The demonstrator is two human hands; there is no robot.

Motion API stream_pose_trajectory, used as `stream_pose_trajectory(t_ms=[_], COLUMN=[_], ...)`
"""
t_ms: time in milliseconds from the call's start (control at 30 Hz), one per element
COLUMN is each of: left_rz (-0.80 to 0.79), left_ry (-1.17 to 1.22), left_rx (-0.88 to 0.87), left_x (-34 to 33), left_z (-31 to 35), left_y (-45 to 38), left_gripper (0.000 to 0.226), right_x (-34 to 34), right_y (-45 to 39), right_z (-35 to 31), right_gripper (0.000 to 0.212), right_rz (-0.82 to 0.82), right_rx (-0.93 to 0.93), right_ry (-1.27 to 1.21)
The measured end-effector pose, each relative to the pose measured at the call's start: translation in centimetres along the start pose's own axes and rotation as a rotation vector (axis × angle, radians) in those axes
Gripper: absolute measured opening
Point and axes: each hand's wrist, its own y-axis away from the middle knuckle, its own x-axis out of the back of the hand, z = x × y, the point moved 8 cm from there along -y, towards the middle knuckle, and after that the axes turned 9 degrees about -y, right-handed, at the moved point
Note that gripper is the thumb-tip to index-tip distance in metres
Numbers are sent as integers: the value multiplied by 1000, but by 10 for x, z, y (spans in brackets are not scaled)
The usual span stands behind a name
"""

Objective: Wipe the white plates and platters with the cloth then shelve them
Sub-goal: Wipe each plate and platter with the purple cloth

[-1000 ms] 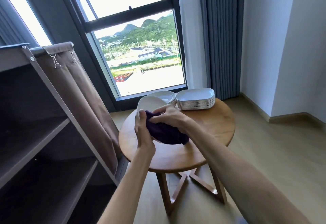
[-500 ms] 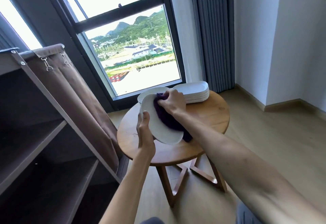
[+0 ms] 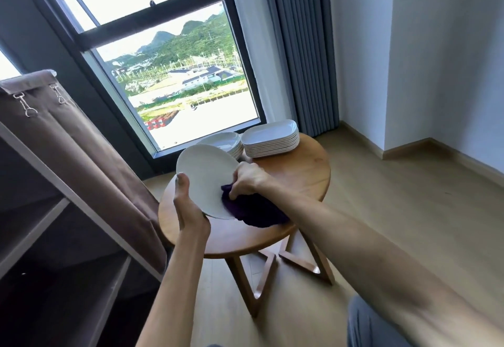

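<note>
My left hand (image 3: 189,210) grips the lower edge of a round white plate (image 3: 206,176), tilted up above the round wooden table (image 3: 300,172). My right hand (image 3: 249,180) holds a dark purple cloth (image 3: 253,211) bunched against the plate's lower right face. Behind them on the table stand a stack of round white plates (image 3: 226,142) and a stack of rectangular white platters (image 3: 270,139). The brown shelf unit (image 3: 54,237) is at the left, its shelves bare.
A brown fabric cover (image 3: 81,155) hangs on the shelf unit's side, close to the table. A large window (image 3: 177,73) and grey curtain (image 3: 300,46) are behind the table. Wooden floor (image 3: 395,210) stretches to the right toward the white wall.
My right hand has dragged the cloth from the plate's top edge down to its lower right. More of the plate's face now shows. The view has shifted a little.
</note>
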Motion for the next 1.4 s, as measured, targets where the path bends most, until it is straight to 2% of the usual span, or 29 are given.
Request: stream_pose_trajectory(t_ms=[67,167,267,367,467,567,700,767,833,933,1100,1200,1333,1400], left_rz=[0,-123,-226,-238,-234,-156,-107,-77,-85,-103,-148,-180,-137,-102], left_ry=[-35,-94,-172,-165,-79,1,75,63,3,-54,-96,-123,46,35], left_rx=[-39,-102,-104,-56,-60,-59,-32,-57,-79,-117,-134,-102,-52,-66], left_x=[0,-17,-40,-55,-61,-51,-39,-31,-29,-30,-38,-52,-53,-43], left_z=[0,2,3,7,16,18,10,9,6,1,-7,-11,-7,-4], left_y=[3,13,25,29,21,11,1,-1,3,14,24,34,27,19], left_gripper=[54,48,61,54,35,38,43,49,57,63,58,61,42,48], right_x=[19,45,62,64,48,30,25,28,34,38,40,40,22,15], right_y=[-1,1,2,10,22,25,11,4,1,2,5,9,21,27], right_z=[12,0,-18,-37,-52,-51,-23,1,19,22,12,-16,-42,-35], right_gripper=[41,24,22,31,32,30,31,40,39,29,27,30,27,18], right_rz=[209,467,545,445,192,-8,-71,13,200,458,621,559,243,116], right_rx=[-21,72,182,324,429,344,114,-12,-71,-42,13,139,275,248], right_ry=[1,-51,-215,-410,-504,-384,-78,-47,-69,-117,-386,-544,-663,-695])
